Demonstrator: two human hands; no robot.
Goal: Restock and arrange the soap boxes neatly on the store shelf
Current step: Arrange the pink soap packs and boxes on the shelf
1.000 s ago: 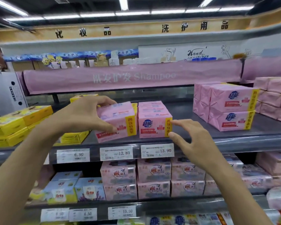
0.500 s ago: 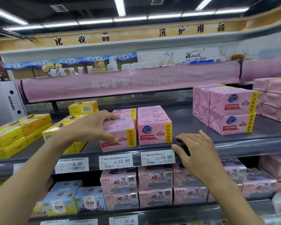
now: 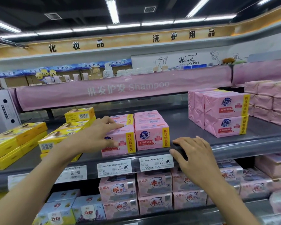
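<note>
Centre frame, the left hand point(image 3: 96, 137) grips a pink soap box point(image 3: 122, 149) above the 12.80 tag point(image 3: 114, 168). The right hand point(image 3: 193, 156) clasps the shelf edge point(image 3: 250, 146) beside the 13.90 tag point(image 3: 156, 162).

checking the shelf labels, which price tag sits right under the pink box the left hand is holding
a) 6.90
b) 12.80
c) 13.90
b, the 12.80 tag sits on the shelf edge straight below the pink soap box that the left hand grips
</note>
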